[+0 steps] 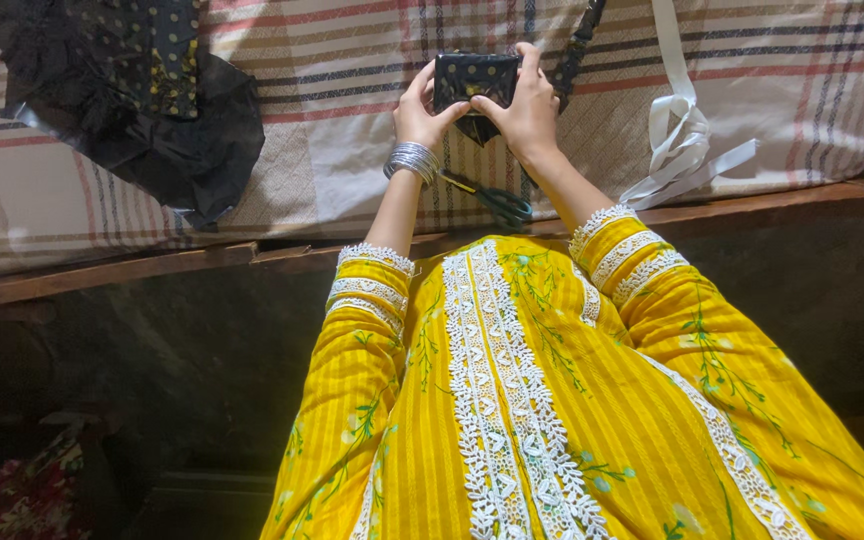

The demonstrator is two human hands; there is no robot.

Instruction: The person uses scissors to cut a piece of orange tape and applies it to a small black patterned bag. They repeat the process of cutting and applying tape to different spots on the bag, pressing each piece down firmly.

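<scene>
One small folded piece of black dotted fabric (476, 80) sits between two hands above a bed covered with a striped sheet (332, 150). The piece is roughly rectangular, its long axis running left to right across the view, its flat face turned toward the camera. The left hand (418, 112) grips its left edge, fingers (424, 75) curled around the side and thumb pressed on the lower corner; the right hand (530, 108) grips the right edge, one finger laid along the top and the thumb on the front, so both hands pinch the piece. A stack of silver bangles (412, 160) circles the left wrist; their exact number cannot be told. One pair of scissors (497, 202) with dark green handles lies on the sheet just below the hands, handles toward the right, blades pointing left. One heap of black cloth (132, 110), partly dotted in yellow, lies well apart at the upper left. One white ribbon (687, 135) trails down the right side. A dark strip (577, 45) runs diagonally behind the right hand. The person wears yellow sleeves with white lace.
</scene>
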